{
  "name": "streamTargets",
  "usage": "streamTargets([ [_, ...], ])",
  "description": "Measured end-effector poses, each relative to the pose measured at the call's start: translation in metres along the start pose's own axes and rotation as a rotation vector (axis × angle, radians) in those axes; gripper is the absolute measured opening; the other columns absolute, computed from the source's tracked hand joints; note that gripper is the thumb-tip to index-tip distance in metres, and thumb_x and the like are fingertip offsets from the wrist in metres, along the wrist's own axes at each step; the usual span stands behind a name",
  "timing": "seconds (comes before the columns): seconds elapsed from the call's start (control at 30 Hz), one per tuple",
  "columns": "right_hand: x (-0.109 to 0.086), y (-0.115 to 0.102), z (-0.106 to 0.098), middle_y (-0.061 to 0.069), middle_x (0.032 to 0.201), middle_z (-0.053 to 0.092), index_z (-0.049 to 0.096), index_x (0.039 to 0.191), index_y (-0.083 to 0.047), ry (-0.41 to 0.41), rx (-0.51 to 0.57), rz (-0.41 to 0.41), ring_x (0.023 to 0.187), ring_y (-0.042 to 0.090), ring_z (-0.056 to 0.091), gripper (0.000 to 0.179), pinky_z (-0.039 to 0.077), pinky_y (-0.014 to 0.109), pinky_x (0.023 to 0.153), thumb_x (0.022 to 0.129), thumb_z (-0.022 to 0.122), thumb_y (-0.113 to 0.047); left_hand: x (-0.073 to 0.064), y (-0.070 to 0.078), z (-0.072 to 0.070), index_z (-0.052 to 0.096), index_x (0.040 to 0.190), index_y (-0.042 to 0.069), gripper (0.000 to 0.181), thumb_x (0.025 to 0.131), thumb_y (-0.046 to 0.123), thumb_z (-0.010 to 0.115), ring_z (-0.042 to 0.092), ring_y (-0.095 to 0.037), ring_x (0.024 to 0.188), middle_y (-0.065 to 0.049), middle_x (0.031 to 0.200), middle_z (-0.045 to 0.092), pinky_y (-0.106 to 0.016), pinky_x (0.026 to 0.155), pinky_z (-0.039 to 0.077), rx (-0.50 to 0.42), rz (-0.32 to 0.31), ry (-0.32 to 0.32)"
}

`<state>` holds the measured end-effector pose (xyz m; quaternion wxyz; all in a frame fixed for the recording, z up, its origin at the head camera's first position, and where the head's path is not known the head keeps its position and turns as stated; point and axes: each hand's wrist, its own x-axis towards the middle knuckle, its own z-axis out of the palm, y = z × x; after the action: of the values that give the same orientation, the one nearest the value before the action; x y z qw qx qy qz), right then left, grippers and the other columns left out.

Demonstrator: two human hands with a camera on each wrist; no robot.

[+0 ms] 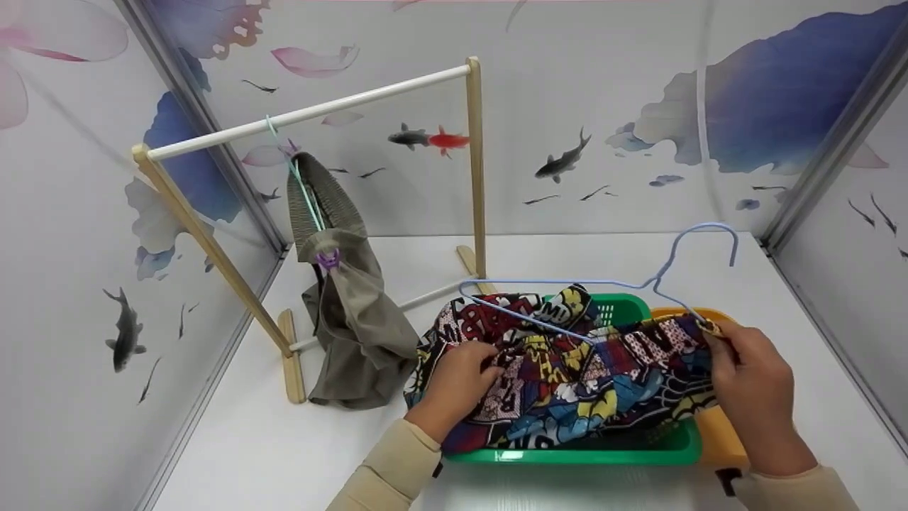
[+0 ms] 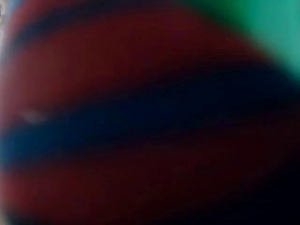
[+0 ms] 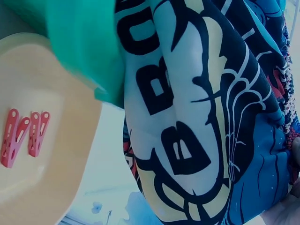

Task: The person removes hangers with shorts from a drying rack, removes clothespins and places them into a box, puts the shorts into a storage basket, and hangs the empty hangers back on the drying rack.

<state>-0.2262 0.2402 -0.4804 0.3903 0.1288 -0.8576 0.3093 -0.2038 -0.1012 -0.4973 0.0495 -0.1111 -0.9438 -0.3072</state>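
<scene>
A comic-print garment (image 1: 553, 376) in red, black, blue and yellow is bunched over a green basket (image 1: 567, 458). My left hand (image 1: 461, 380) grips its cloth at the left, fingers partly sunk in the folds. At the garment's upper right edge, my right hand (image 1: 755, 383) pinches the cloth beside the end of a light blue hanger (image 1: 553, 282). The hanger's lower bar dips into the garment, and its hook points up. Blurred striped cloth (image 2: 140, 108) fills the left wrist view. Lettered cloth (image 3: 178, 112) hangs in front of the right wrist camera.
A wooden rack (image 1: 477, 170) with a white rod (image 1: 369, 96) stands at the back left. From it, olive trousers (image 1: 355, 319) hang on a mint hanger (image 1: 308, 199) with a purple clip (image 1: 328, 260). Pink clothespins (image 3: 16, 138) lie in a yellow-orange basin (image 3: 61, 178) beside the basket.
</scene>
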Motion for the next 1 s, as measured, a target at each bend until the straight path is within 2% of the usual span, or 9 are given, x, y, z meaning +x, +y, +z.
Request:
streamTargets([
  [0.23,0.004,-0.005,0.004,0.024,0.083,0.061,0.064,0.094,0.012,-0.023,-0.006,-0.03,0.076,0.031,0.057,0.016,0.025,-0.005,0.085,0.079,0.068,0.016,0.013,0.004,0.003,0.07,0.111,0.008,0.022,0.09,0.016,0.069,0.065,-0.02,0.098,-0.006,0.108,0.068,-0.031,0.08,0.054,0.079,0.008,-0.08],
  [0.4,0.007,-0.007,0.005,0.023,0.083,0.062,0.064,0.093,0.011,-0.051,-0.02,-0.044,0.076,0.032,0.06,0.016,0.023,-0.006,0.087,0.079,0.069,0.015,0.026,0.011,-0.001,0.068,0.091,0.01,0.003,0.09,0.013,0.069,0.062,-0.016,0.08,-0.002,0.089,0.065,-0.028,0.064,0.048,0.154,0.04,-0.158],
  [0.43,0.008,-0.007,0.006,0.022,0.083,0.062,0.064,0.093,0.01,-0.052,-0.019,-0.047,0.076,0.032,0.06,0.016,0.023,-0.006,0.086,0.079,0.069,0.015,0.028,0.013,-0.003,0.067,0.087,0.011,0.004,0.09,0.012,0.068,0.061,-0.016,0.077,-0.001,0.085,0.063,-0.028,0.062,0.046,0.177,0.05,-0.167],
  [0.5,0.009,-0.007,0.006,0.022,0.082,0.062,0.064,0.093,0.01,-0.046,-0.018,-0.062,0.076,0.032,0.06,0.016,0.024,-0.006,0.086,0.079,0.07,0.014,0.033,0.017,-0.005,0.067,0.086,0.01,0.004,0.09,0.011,0.068,0.061,-0.016,0.076,-0.001,0.084,0.063,-0.028,0.062,0.046,0.218,0.07,-0.181],
  [0.57,0.01,-0.008,0.007,0.022,0.082,0.062,0.064,0.093,0.01,-0.033,-0.012,-0.079,0.076,0.033,0.061,0.016,0.024,-0.005,0.087,0.078,0.07,0.014,0.037,0.02,-0.007,0.069,0.091,0.009,0.003,0.09,0.01,0.067,0.063,-0.017,0.08,-0.002,0.087,0.065,-0.029,0.066,0.05,0.244,0.085,-0.191],
  [0.67,0.011,-0.008,0.008,0.022,0.081,0.062,0.064,0.091,0.009,-0.021,-0.007,-0.094,0.075,0.033,0.061,0.016,0.025,-0.005,0.086,0.077,0.071,0.014,0.044,0.024,-0.007,0.071,0.099,0.008,0.01,0.091,0.009,0.066,0.065,-0.019,0.087,-0.004,0.093,0.068,-0.032,0.075,0.054,0.278,0.11,-0.2],
  [0.8,0.011,-0.009,0.009,0.021,0.081,0.062,0.065,0.091,0.008,-0.017,-0.003,-0.096,0.075,0.033,0.061,0.017,0.025,-0.005,0.087,0.077,0.072,0.013,0.05,0.025,-0.003,0.07,0.096,0.008,0.008,0.092,0.007,0.064,0.065,-0.019,0.086,-0.004,0.089,0.067,-0.031,0.073,0.053,0.309,0.138,-0.204],
  [1.0,0.011,-0.01,0.01,0.02,0.082,0.062,0.067,0.094,0.007,-0.012,-0.021,-0.117,0.074,0.032,0.061,0.02,0.03,-0.001,0.08,0.076,0.072,0.014,0.056,0.025,0.003,0.069,0.086,0.01,0.009,0.091,0.004,0.063,0.065,-0.019,0.081,-0.004,0.085,0.066,-0.03,0.068,0.052,0.334,0.172,-0.236],
])
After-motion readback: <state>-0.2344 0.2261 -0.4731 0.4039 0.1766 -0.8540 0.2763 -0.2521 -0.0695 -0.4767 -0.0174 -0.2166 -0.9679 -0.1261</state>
